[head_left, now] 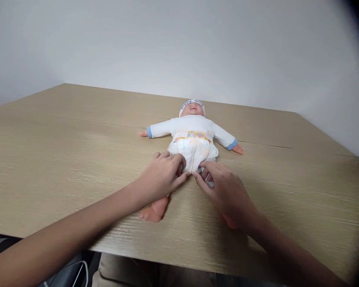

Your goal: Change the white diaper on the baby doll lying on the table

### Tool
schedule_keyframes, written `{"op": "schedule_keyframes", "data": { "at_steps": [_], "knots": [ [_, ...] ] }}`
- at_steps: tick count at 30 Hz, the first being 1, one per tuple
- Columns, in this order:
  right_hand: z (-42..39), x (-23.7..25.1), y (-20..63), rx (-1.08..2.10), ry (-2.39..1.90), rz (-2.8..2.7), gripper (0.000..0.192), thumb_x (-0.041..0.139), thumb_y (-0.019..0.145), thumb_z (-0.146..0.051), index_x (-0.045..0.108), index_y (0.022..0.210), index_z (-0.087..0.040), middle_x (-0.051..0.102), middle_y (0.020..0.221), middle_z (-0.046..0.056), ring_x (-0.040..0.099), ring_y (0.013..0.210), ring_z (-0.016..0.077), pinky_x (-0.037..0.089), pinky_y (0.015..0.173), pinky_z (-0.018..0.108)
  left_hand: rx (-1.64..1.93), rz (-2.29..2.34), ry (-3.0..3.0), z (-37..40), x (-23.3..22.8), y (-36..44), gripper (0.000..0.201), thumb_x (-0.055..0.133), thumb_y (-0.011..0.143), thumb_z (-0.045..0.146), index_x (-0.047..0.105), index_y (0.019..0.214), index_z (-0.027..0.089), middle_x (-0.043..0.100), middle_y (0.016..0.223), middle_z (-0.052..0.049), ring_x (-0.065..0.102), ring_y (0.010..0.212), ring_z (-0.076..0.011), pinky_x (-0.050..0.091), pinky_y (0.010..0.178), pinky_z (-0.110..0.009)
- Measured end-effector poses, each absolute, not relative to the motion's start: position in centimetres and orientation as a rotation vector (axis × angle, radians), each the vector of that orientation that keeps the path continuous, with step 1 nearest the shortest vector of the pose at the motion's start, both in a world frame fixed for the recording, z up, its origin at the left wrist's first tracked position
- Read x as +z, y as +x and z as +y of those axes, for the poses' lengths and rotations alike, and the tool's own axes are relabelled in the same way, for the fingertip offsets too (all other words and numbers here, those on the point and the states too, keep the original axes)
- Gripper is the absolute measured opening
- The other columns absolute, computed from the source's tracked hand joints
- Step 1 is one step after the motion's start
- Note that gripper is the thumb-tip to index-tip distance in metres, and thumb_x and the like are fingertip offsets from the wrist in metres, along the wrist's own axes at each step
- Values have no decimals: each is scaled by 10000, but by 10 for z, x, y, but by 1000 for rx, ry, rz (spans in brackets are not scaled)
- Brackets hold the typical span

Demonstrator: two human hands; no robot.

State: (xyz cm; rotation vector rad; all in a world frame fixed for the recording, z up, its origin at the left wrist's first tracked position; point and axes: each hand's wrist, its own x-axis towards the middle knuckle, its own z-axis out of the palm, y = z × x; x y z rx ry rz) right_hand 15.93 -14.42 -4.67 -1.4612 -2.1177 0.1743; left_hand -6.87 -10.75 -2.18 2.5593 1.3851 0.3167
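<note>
A baby doll (191,125) lies on its back on the wooden table (62,151), head away from me, arms spread. It wears a white top with blue cuffs, a white cap and a white diaper (194,151) with a printed waistband. My left hand (163,175) rests over the doll's left thigh, fingers pinching the lower edge of the diaper. My right hand (224,191) covers the other thigh, fingertips on the diaper's crotch edge. One bare doll foot (152,213) sticks out under my left wrist.
The table's near edge (167,259) runs just below my forearms, with my lap and a white cable (80,271) beneath it. A plain white wall stands behind the table's far edge.
</note>
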Motion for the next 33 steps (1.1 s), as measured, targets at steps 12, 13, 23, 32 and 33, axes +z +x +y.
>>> {"op": "schedule_keyframes", "data": {
  "at_steps": [12,13,23,32,33],
  "knots": [
    [-147,-54,157,133,-1346,-2150,175,704,1066,-327,612,1011,-188,644,976,18,573,908,175,381,804,325,472,1324,2470,-101,-31,-69,236,673,1053,447,691,1042,213,759,1000,-1,602,1014,-237,381,940,-419],
    [-147,-54,157,142,-1344,-2149,167,704,1066,-323,616,1022,-188,647,986,18,575,914,175,384,809,327,493,1317,2450,-99,-32,-69,215,684,1045,429,695,1034,215,758,980,5,601,1005,-232,377,936,-412],
    [-149,-56,159,287,-1421,-2149,264,617,1107,-412,643,1270,-207,641,1248,72,598,1128,229,476,993,389,690,1190,2311,-87,-41,-72,70,741,922,269,708,937,209,733,833,45,616,913,-170,368,913,-372],
    [-153,-60,155,221,-1429,-2132,308,597,1108,-421,614,1342,-221,588,1472,107,572,1349,290,487,1166,502,897,1119,2409,-90,-47,-76,151,742,975,335,761,1049,204,626,1347,-89,643,1154,-222,500,1011,-410],
    [-154,-61,154,210,-1425,-2130,313,598,1108,-422,610,1344,-217,586,1483,109,568,1359,292,484,1174,507,903,1121,2416,-90,-48,-76,150,743,974,330,761,1053,204,619,1384,-93,647,1183,-230,509,1024,-413]
  ]
}}
